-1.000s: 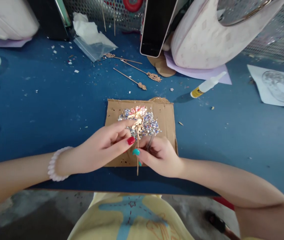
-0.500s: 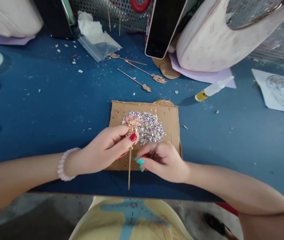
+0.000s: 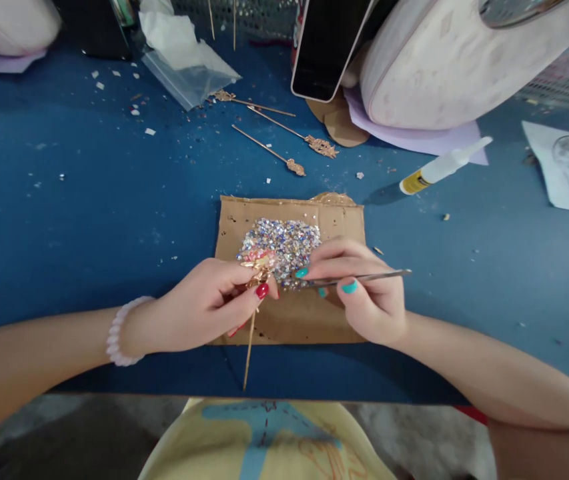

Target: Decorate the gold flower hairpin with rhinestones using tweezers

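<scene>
My left hand (image 3: 214, 300) is closed on a gold hairpin (image 3: 249, 350), its stick pointing down toward the table's front edge. Pink and gold ornament shows at the hairpin's top, partly covered by my fingers. In my right hand (image 3: 369, 287) are slim metal tweezers (image 3: 387, 274), held nearly level, their tips pointing left at the near side of a pile of small glittering rhinestones (image 3: 289, 240). Whether the tips grip a stone, I cannot tell. Under both hands lies a piece of brown cardboard (image 3: 294, 327), which bears the pile.
Several more gold hairpins (image 3: 295, 167) lie beyond the cardboard, near a clear plastic bag (image 3: 184, 77). A glue bottle (image 3: 421, 179) rests at the right. Farther back are a phone (image 3: 329, 47), a pale handbag (image 3: 414, 73) and a printed paper sheet (image 3: 567, 167).
My right hand has moved right and slightly up, and the tweezers have swung from tucked in the palm to pointing left at the rhinestones. My left hand still holds the hairpin, now slightly more tilted.
</scene>
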Demonstrator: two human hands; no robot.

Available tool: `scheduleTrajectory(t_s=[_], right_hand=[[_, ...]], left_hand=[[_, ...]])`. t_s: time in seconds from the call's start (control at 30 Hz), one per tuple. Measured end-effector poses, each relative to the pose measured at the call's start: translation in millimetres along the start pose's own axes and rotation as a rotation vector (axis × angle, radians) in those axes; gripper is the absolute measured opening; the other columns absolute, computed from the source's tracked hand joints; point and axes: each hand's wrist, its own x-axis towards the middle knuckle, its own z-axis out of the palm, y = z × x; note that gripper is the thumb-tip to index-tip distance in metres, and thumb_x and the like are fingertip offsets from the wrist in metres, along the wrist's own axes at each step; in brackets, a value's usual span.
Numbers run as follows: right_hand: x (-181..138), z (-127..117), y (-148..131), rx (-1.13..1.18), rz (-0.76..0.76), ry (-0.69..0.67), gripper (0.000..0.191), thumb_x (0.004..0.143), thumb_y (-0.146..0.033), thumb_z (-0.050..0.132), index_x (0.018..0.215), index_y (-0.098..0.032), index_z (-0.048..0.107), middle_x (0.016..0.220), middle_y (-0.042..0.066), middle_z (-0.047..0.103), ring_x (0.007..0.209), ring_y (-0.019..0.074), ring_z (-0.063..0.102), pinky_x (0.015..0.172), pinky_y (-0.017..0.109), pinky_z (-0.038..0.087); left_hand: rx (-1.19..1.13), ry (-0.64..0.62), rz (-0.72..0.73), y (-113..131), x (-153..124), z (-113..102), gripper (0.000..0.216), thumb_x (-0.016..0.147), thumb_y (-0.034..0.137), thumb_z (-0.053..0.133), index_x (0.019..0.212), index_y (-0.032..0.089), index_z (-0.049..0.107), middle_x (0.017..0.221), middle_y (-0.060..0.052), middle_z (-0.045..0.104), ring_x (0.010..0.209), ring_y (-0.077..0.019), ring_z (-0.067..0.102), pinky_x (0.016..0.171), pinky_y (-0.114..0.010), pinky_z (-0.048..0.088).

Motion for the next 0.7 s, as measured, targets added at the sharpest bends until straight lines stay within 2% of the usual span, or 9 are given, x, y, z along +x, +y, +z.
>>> scheduleTrajectory(t_s=[0.1,0.17,0.3,0.43,0.57,0.7], right_hand=[[5,-9,7,-0.107,-0.033,0.072,0.034,0.108,-0.039,0.052,0.100,-0.019,0.079,0.084,0.006,0.074,0.072,0.0133,0.069,0.066,0.027,0.058],[8,-14,12,-0.134,-0.005,0.074,0.036,0.109,-0.039,0.050,0.100,-0.019,0.079,0.082,0.005,0.076,0.069,0.0124,0.069,0.064,0.025,0.057],[12,-17,18,-0.171,-0.001,0.009,0.027,0.104,-0.037,0.062,0.101,-0.018,0.081,0.090,0.006,0.081,0.079,0.0141,0.076,0.072,0.024,0.060],[13,-16,21,-0.190,0.031,-0.006,0.009,0.094,-0.025,0.077,0.099,-0.021,0.082,0.091,0.004,0.081,0.082,0.0150,0.077,0.074,0.024,0.061],[13,-17,24,-0.168,0.023,-0.026,0.006,0.092,-0.025,0.079,0.096,-0.022,0.083,0.089,0.003,0.080,0.080,0.0139,0.076,0.072,0.023,0.061],[14,-19,23,-0.128,0.020,-0.048,0.008,0.093,-0.027,0.078,0.093,-0.021,0.082,0.098,0.005,0.081,0.090,0.0150,0.078,0.083,0.024,0.063]], left_hand=[[-0.038,-0.029,-0.008,-4,-1,-2,0.028,0.096,0.027,0.049,0.106,0.015,0.073,0.049,0.009,0.052,0.041,-0.0078,0.048,0.043,-0.017,0.038],[-0.063,-0.077,0.016,-9,0,-5,0.026,0.096,0.025,0.051,0.109,0.015,0.071,0.049,0.009,0.053,0.040,-0.0078,0.048,0.042,-0.017,0.039],[-0.098,-0.111,0.058,-11,1,-8,0.020,0.096,0.023,0.052,0.109,0.016,0.066,0.050,0.010,0.053,0.040,-0.0076,0.049,0.041,-0.016,0.040],[-0.091,-0.039,-0.001,-1,-3,-4,0.018,0.097,0.022,0.047,0.105,0.018,0.063,0.052,0.011,0.049,0.043,-0.0061,0.045,0.044,-0.016,0.038],[-0.105,-0.031,-0.044,4,-4,-1,0.017,0.096,0.021,0.046,0.103,0.019,0.061,0.052,0.011,0.048,0.043,-0.0060,0.044,0.044,-0.016,0.038],[-0.130,-0.057,-0.026,-2,-1,-5,0.014,0.096,0.023,0.048,0.103,0.020,0.060,0.053,0.012,0.049,0.042,-0.0061,0.045,0.043,-0.015,0.039]])
